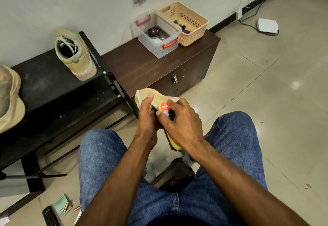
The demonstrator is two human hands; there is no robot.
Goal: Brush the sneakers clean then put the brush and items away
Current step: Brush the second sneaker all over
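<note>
Between my knees I hold a beige sneaker (144,94) with its toe pointing away from me. My left hand (147,119) grips its side, thumb laid on the upper. My right hand (181,126) is closed over a yellow wooden brush (174,145) with an orange Kiwi label and dark bristles, pressed against the sneaker. Most of the sneaker is hidden behind both hands. The second beige sneaker (74,55) stands upright on the top shelf of a black shoe rack (53,87) to my left.
A brown cabinet (150,66) against the wall carries a lidless clear plastic box (168,48) holding a black polish tin (154,32), beside a beige basket (195,30). A tan object (8,98) lies at the left edge. A white device (267,25) with cables sits on the tiled floor.
</note>
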